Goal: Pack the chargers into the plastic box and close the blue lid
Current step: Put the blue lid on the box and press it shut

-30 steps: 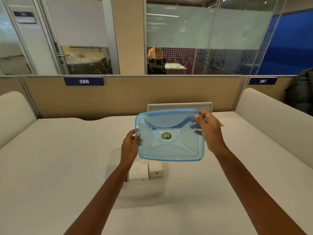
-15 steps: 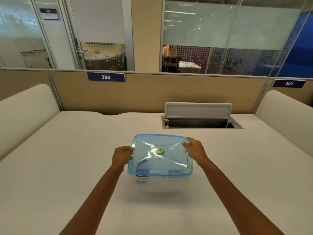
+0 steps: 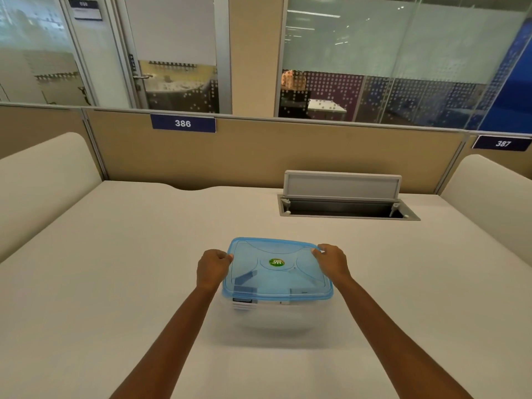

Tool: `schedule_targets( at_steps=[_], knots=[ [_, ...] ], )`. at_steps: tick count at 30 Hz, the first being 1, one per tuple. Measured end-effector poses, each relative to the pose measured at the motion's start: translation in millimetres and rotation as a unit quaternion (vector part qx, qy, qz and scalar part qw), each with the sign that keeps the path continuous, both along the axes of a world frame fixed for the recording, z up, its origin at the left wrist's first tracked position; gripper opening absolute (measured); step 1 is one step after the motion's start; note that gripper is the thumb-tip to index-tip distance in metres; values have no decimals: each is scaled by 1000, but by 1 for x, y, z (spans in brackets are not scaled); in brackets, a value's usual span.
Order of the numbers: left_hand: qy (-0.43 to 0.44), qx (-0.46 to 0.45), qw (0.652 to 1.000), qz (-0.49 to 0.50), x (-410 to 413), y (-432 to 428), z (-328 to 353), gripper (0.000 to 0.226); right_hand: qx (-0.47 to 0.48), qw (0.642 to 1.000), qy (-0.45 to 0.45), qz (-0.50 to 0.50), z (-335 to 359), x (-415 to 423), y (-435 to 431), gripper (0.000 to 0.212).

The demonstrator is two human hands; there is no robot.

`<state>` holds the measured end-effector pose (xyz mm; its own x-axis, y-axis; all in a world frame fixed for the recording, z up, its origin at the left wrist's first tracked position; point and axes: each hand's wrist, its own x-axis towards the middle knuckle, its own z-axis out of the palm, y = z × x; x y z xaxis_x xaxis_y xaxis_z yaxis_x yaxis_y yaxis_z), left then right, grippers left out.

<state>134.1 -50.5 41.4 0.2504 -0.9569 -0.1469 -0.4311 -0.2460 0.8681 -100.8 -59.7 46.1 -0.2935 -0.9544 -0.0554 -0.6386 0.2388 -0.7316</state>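
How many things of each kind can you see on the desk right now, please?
Blue lid: 1
Clear plastic box: 1
Chargers seen through the box: at least 1, count unclear
Hands, left hand and right hand: 2
Open cable hatch: 1
Total: at least 6

Blue lid (image 3: pixel 277 267): translucent, rectangular with rounded corners, round green sticker at centre; lies flat on top of the box. Plastic box (image 3: pixel 273 316): clear, frosted walls, upright on the desk. Chargers (image 3: pixel 244 303): white blocks dimly seen through lid and wall; number unclear.
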Motion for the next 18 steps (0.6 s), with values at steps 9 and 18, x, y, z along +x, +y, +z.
schedule_targets(
  at_steps=[9, 18],
  knots=[
    [107, 9, 994, 25, 5, 6, 3, 22, -35, 999, -11, -1, -7, 0, 6, 38],
    [100, 14, 994, 31, 7, 24, 1, 21, -44, 999, 1, -9, -10, 2, 15, 36]
  ],
)
